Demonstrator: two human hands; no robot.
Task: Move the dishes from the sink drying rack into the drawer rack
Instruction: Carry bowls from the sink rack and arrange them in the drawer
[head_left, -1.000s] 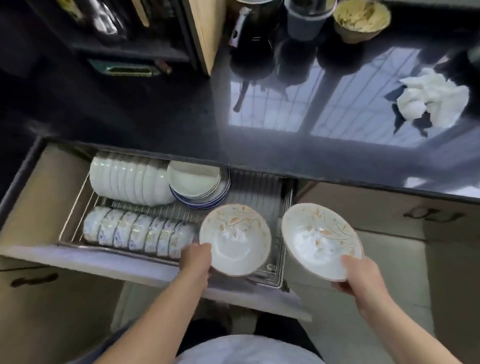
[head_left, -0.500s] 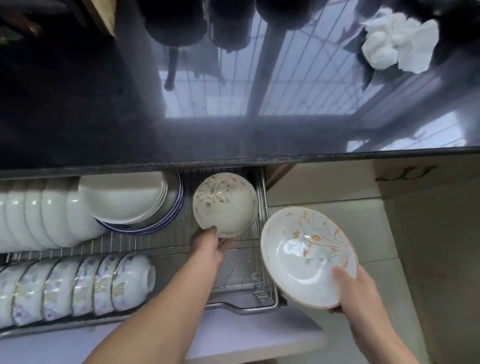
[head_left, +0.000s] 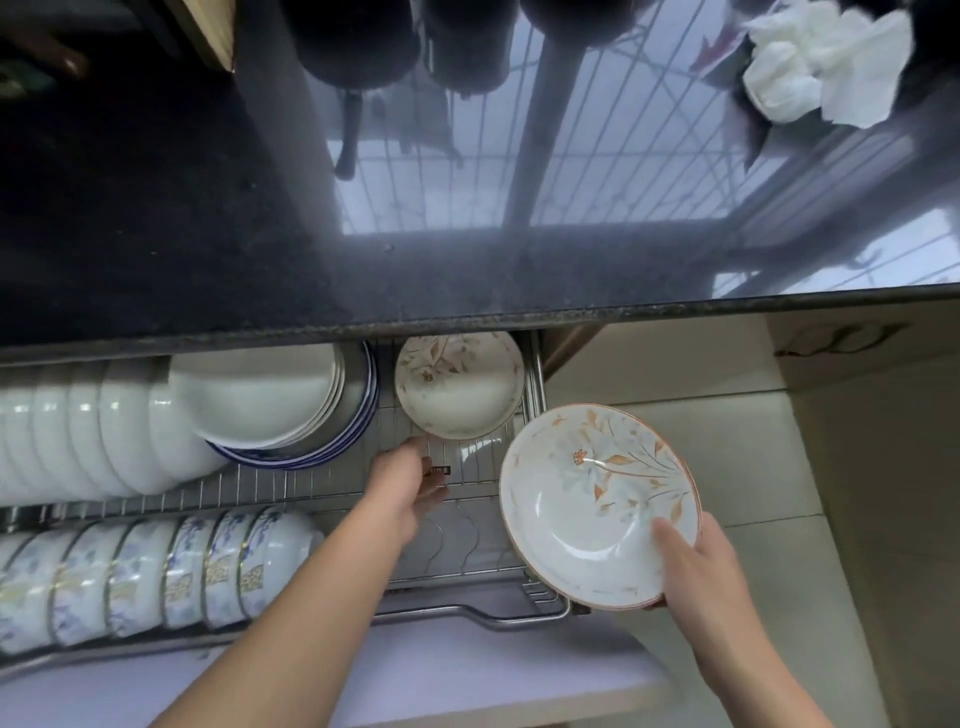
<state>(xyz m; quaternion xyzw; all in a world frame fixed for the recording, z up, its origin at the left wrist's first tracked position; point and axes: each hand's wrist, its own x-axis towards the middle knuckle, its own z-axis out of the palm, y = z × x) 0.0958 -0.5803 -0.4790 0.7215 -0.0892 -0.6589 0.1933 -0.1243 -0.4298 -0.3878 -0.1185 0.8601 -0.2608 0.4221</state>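
While my right hand (head_left: 696, 561) grips one flowered bowl (head_left: 597, 504) by its rim, just beside the drawer rack (head_left: 467, 577), my left hand (head_left: 410, 483) hangs loose and holds nothing. One more flowered bowl (head_left: 460, 384) leans at the back of the rack, apart from my fingers.

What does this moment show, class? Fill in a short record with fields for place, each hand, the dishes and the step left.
Place: open drawer rack under a dark counter
Left hand: empty, fingers loose, just below the placed flowered dish
Right hand: grips the second flowered dish, thumb inside, beside the rack
Already stored: white bowls, plates, patterned bowls
Step left: set the held dish in the rack
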